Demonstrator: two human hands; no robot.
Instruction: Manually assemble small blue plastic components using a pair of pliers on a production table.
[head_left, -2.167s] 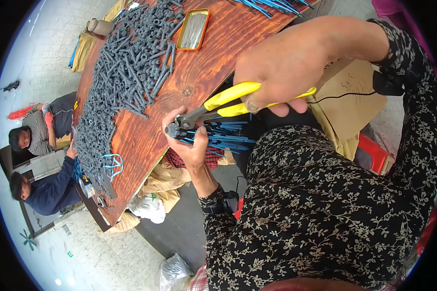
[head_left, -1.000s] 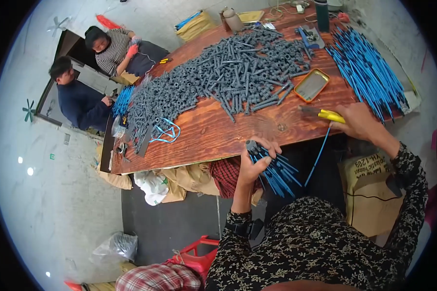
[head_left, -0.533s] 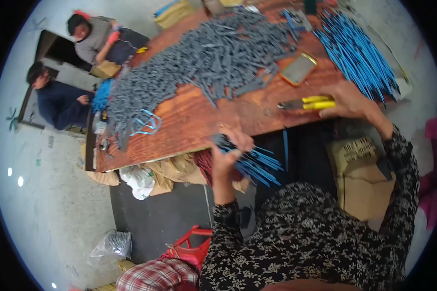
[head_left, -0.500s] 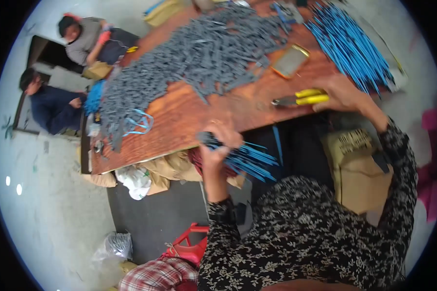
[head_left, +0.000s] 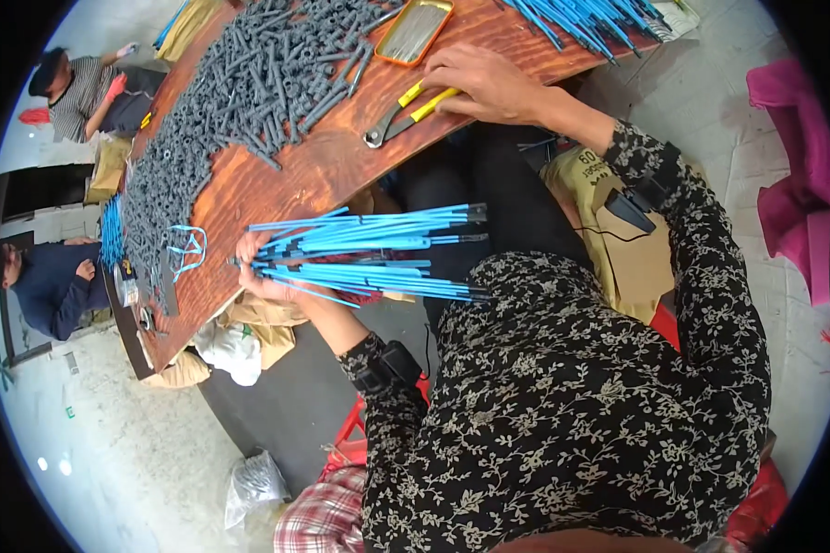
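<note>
A: What do the 2 hands have?

B: The left hand (head_left: 269, 286) is clenched around a bundle of blue rods (head_left: 378, 243), near their left ends. Their black-tipped far ends fan toward the patterned shirt (head_left: 572, 396).

A: And the other?

B: The right hand (head_left: 489, 85) has its fingers over the yellow handles of a cutter (head_left: 424, 111), spread apart on the table (head_left: 304, 180). I can't tell whether it grips or merely rests there.

A: Which step is this?

B: A changeover between cutter and bundle, I'd judge. The next move calls for a decided right hand, either firm on the handles or off them, while the left keeps the rods gathered.

A: And around?

B: An orange-rimmed tin (head_left: 435, 37) near the cutter, a grey parts heap (head_left: 258, 92) left of it, and 2 co-workers (head_left: 55, 290) beyond.
</note>
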